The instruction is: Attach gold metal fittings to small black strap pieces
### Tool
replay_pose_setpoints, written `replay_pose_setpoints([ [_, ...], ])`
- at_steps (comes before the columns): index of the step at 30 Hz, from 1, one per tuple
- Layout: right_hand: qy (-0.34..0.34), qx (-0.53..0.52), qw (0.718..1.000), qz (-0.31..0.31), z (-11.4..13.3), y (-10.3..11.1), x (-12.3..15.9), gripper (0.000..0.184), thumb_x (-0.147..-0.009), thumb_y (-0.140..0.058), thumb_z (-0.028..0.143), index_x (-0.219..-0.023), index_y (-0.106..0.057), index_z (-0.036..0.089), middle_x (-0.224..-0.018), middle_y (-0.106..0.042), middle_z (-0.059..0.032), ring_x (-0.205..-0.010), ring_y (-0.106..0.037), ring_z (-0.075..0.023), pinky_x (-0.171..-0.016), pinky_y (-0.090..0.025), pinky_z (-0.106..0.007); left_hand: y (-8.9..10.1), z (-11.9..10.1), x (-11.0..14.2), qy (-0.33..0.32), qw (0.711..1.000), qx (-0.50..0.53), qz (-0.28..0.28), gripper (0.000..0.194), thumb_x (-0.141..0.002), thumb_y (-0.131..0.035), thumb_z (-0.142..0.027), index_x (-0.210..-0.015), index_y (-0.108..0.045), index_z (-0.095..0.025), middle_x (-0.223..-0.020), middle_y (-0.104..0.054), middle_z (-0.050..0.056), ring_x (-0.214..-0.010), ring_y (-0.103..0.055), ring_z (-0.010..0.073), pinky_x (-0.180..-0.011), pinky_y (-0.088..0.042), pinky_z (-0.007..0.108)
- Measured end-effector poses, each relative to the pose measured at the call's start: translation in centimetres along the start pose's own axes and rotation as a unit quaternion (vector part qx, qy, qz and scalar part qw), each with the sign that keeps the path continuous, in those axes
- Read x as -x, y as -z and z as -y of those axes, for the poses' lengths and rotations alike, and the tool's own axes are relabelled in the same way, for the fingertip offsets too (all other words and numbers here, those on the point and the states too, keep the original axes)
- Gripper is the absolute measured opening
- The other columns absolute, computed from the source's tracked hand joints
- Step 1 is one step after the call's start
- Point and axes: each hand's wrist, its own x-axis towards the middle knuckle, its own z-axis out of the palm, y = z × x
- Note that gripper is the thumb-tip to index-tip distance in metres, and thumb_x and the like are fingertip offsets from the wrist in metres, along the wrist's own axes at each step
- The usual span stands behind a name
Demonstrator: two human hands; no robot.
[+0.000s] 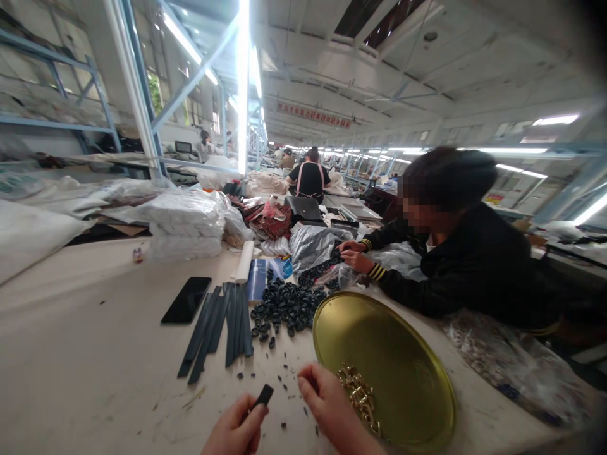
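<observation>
My left hand (239, 424) pinches a short dark strip (265, 395) between thumb and fingers, its end pointing away from me. To the right, my right hand (325, 401) has its fingertips drawn together; whether something small is in them is hidden. This hand is beside the left rim of a round gold tray (398, 347). Small gold metal fittings (360, 395) lie heaped in the tray's near left part. Beyond my hands is a pile of small dark loops (289, 303). Long flat dark strips (213, 328) lie left of that pile.
A black phone (186, 301) lies left of the strips. Behind them are a white roll (244, 262), a blue booklet (257, 280) and plastic-wrapped bundles (183, 221). At right, a co-worker (455, 253) leans over the table, both hands at more dark loops. A clear bag (521, 360) lies at right.
</observation>
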Motion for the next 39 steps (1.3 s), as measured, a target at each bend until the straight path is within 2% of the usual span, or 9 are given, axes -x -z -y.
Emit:
replay_pose_setpoints([
  [6,0.014,0.101,0.994,-0.042,-1.6,1.0,-4.2,0.015,-0.08,-0.04,0.024,-0.076,-0.053,0.018,-0.072,-0.057,-0.0038,-0.067,-0.053,-0.0173,-0.062,-0.038,-0.028,0.5,0.2,-0.4,0.04,0.995,0.092,-0.023,0.036,-0.068,-0.043,-0.055,-0.074,-0.039,-0.02,-0.042,-0.038,-0.011,-0.028,-0.022,0.0032,-0.031,-0.011,0.017],
  [14,0.025,0.179,0.983,-0.012,-1.2,-1.2,-8.4,0.015,-0.08,-0.044,0.021,-0.074,-0.057,0.02,-0.082,-0.056,-0.0059,-0.075,-0.053,-0.0185,-0.067,-0.034,-0.028,0.0,0.8,-0.6,0.05,0.994,0.1,-0.02,0.04,-0.065,-0.045,-0.059,-0.072,-0.038,-0.02,-0.038,-0.036,-0.011,-0.027,-0.02,0.0033,-0.031,-0.012,0.018],
  [20,0.018,0.167,0.986,0.007,-0.8,-2.8,-8.3,0.01,-0.072,-0.051,0.015,-0.064,-0.054,0.019,-0.077,-0.055,-0.0049,-0.072,-0.052,-0.0183,-0.065,-0.033,-0.028,0.1,0.2,-0.4,0.048,0.994,0.096,-0.019,0.045,-0.063,-0.041,-0.063,-0.075,-0.041,-0.019,-0.041,-0.041,-0.01,-0.027,-0.024,0.004,-0.031,-0.013,0.019],
  [25,-0.006,0.065,0.995,0.071,-0.5,-2.0,-4.4,0.018,-0.08,-0.043,0.031,-0.067,-0.047,0.019,-0.061,-0.048,0.0014,-0.06,-0.048,-0.0144,-0.058,-0.037,-0.026,-0.2,-0.9,0.5,0.05,0.987,0.155,0.007,0.042,-0.068,-0.043,-0.056,-0.08,-0.046,-0.015,-0.051,-0.054,-0.003,-0.033,-0.039,0.0054,-0.036,-0.023,0.018],
  [27,-0.059,-0.061,0.99,0.109,-0.1,-1.8,-2.5,0.025,-0.083,-0.038,0.041,-0.072,-0.046,0.02,-0.054,-0.043,0.0047,-0.052,-0.044,-0.0122,-0.053,-0.036,-0.024,-0.4,-1.6,1.2,0.046,0.982,0.182,0.02,0.039,-0.071,-0.043,-0.051,-0.081,-0.048,-0.014,-0.055,-0.057,-0.001,-0.036,-0.043,0.006,-0.039,-0.026,0.017],
  [30,-0.166,-0.319,0.923,0.134,0.6,-1.9,0.0,0.03,-0.077,-0.048,0.049,-0.074,-0.047,0.019,-0.052,-0.041,0.0068,-0.048,-0.038,-0.0095,-0.052,-0.033,-0.023,-0.7,-2.7,2.2,0.05,0.977,0.203,0.041,0.034,-0.072,-0.044,-0.045,-0.082,-0.049,-0.013,-0.058,-0.06,0.002,-0.04,-0.048,0.0072,-0.04,-0.029,0.017],
  [32,-0.203,-0.41,0.88,0.129,0.8,-2.3,1.2,0.03,-0.073,-0.056,0.048,-0.072,-0.048,0.019,-0.054,-0.043,0.0065,-0.048,-0.037,-0.0085,-0.052,-0.032,-0.022,-0.8,-3.3,2.8,0.062,0.974,0.211,0.06,0.031,-0.072,-0.045,-0.04,-0.083,-0.05,-0.012,-0.06,-0.061,0.004,-0.042,-0.051,0.008,-0.042,-0.032,0.018],
  [35,-0.218,-0.448,0.858,0.128,1.0,-2.7,2.3,0.029,-0.071,-0.06,0.045,-0.072,-0.051,0.018,-0.056,-0.046,0.0057,-0.05,-0.038,-0.0082,-0.053,-0.031,-0.022,-0.8,-3.6,3.6,0.081,0.966,0.234,0.079,0.027,-0.072,-0.045,-0.036,-0.084,-0.05,-0.012,-0.064,-0.062,0.005,-0.047,-0.054,0.0087,-0.044,-0.036,0.018],
  [39,-0.217,-0.459,0.851,0.132,1.0,-2.9,2.9,0.029,-0.069,-0.063,0.045,-0.07,-0.052,0.018,-0.057,-0.048,0.0053,-0.051,-0.041,-0.0087,-0.053,-0.032,-0.023,-1.1,-3.2,4.3,0.085,0.961,0.251,0.085,0.028,-0.072,-0.048,-0.038,-0.084,-0.048,-0.013,-0.065,-0.061,0.005,-0.049,-0.055,0.0087,-0.046,-0.036,0.018],
])
